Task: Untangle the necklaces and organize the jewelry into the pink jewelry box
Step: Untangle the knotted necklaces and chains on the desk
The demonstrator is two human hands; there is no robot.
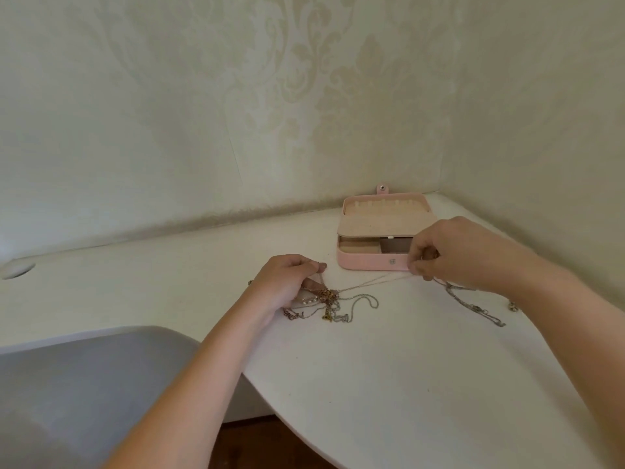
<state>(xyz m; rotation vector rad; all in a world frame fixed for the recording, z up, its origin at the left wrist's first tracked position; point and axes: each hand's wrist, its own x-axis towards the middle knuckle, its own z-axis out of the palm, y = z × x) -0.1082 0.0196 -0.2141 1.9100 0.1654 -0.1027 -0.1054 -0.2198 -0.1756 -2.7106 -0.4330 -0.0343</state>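
- A round cable hole (18, 269) is seen at the far left of the white desk (406, 384), and a grey chair (84, 384) is tucked against the desk's curved front edge.
- The tangle of necklaces (329, 301) is held at mid-desk by the left hand (287, 286), its fingers curled and a strand pinched above the knot.
- A thin rose-gold chain (372, 280) is stretched taut from the tangle toward the right.
- The pink jewelry box (372, 262) is shown open in the back corner, close to the wallpapered wall (304, 96).
- The chain's far end is pinched by the right hand (449, 255), just in front of the box.
- A silver chain (473, 304) lies loose under the right wrist, with bare desk toward the near edge.
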